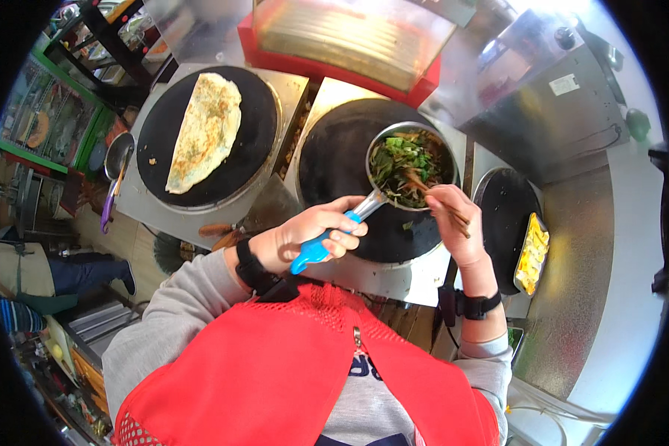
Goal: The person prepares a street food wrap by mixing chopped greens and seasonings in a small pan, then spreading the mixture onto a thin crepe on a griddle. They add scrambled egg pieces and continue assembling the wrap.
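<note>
My left hand (323, 230) is wrapped round the blue handle (314, 251) of a small metal saucepan (372, 195). The pan is over the middle black griddle (331, 149); whether it rests there I cannot tell. Chopped greens and darker shreds (401, 162) fill it. My right hand (455, 221) grips wooden chopsticks (416, 181), their tips down in the greens. On the left griddle (256, 126) lies a folded, browned flatbread (207, 134).
At the right, a tray of yellow and white food pieces (532, 255) sits on the edge of another black griddle (504, 215). A purple-handled pan (117, 157) hangs off the left side. Behind stands a red-framed glass case (349, 44). Someone's legs (89, 273) show far left.
</note>
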`<state>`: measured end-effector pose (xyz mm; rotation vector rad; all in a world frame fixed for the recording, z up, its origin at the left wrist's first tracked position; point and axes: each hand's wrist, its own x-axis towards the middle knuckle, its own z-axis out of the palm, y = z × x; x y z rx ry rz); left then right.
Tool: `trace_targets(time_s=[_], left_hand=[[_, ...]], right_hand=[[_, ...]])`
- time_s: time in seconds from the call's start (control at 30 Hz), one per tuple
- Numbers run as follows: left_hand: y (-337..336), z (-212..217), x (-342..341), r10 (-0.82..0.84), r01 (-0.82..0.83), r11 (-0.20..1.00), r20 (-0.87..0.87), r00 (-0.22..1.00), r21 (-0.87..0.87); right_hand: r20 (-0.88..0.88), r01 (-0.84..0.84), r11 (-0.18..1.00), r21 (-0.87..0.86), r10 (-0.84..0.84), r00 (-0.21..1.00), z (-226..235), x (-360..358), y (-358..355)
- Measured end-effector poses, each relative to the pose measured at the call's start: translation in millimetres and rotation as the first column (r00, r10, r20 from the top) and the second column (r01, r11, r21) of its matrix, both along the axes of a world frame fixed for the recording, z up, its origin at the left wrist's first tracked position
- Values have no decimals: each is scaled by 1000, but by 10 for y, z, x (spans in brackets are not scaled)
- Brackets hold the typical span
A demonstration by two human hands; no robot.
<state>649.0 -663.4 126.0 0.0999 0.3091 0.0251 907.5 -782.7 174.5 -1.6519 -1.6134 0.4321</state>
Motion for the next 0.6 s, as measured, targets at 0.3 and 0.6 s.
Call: trace_targets(time_s=[0.3, 0.6], left_hand=[[14, 33, 3, -40, 33, 995, 74, 996, 91], [-14, 24, -24, -46, 63, 986, -111, 993, 157]], right_hand=[[43, -74, 995, 68, 71, 997, 90, 62, -35], [53, -175, 977, 121, 170, 984, 136, 12, -95]])
